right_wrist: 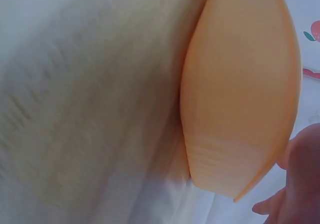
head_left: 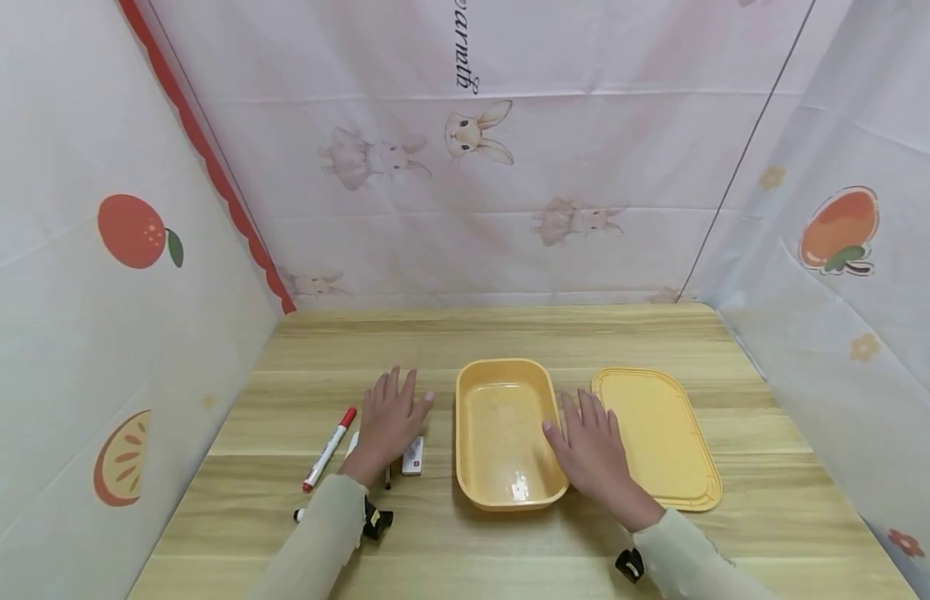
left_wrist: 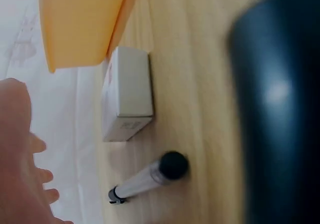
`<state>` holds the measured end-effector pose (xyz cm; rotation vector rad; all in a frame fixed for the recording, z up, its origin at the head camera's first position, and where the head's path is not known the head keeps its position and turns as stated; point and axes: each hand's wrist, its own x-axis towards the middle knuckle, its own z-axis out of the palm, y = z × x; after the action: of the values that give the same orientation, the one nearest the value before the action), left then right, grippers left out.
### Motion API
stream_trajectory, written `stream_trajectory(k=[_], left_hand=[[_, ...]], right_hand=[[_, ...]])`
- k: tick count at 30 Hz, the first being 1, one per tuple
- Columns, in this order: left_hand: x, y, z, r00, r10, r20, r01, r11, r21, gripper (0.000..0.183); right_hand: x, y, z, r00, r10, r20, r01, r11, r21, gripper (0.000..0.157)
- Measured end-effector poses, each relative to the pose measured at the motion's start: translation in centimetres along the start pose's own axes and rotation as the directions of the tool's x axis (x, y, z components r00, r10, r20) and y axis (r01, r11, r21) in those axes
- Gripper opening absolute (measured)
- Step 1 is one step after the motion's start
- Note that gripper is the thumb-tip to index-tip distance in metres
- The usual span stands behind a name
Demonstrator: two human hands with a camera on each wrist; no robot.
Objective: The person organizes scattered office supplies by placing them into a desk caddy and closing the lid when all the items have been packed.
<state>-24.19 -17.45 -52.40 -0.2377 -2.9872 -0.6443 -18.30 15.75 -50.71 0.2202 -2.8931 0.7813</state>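
A yellow plastic container point(head_left: 502, 433) without its lid stands mid-table; nothing shows inside. My left hand point(head_left: 390, 421) hovers left of it, fingers straight and spread, holding nothing. Near that hand lie a small white box point(head_left: 412, 461) and a clear-barrelled pen with black ends point(left_wrist: 145, 180), partly hidden under the wrist in the head view. A white marker with red ends point(head_left: 329, 451) lies further left. At the container's right side, my right hand point(head_left: 594, 450) has its fingers extended, thumb close to the rim. The matching yellow lid point(head_left: 660, 437) lies flat beyond it.
Under the left forearm, a black-tipped white item point(head_left: 298, 515) and another white item point(head_left: 352, 443) are mostly hidden. Printed cloth walls point(head_left: 465, 250) border the wooden table point(head_left: 435, 333) at the back and sides. A blurred black shape point(left_wrist: 280, 109) fills the left wrist view's right side.
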Motion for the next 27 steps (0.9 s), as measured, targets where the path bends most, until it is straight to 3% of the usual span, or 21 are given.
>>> stream_trajectory(k=[11,17,27], left_hand=[[-2.5,-0.5,-1.0,0.998,-0.022,-0.055,0.022,1.000,-0.005,0.077],[-4.3,-1.4,-1.9,0.995,-0.049,-0.085,0.044,0.998,-0.054,0.075],[-6.3,-2.8,-2.9,0.985,-0.085,-0.153,0.078,0.995,-0.056,0.069]], right_hand=[[-1.5,0.2,0.8,1.000,0.009,0.021,-0.010,0.999,0.050,0.059],[-1.7,0.0,1.0,0.999,-0.005,0.045,0.003,0.999,0.035,0.056],[-1.8,-0.3,1.0,1.000,-0.025,0.005,0.025,1.000,0.017,0.053]])
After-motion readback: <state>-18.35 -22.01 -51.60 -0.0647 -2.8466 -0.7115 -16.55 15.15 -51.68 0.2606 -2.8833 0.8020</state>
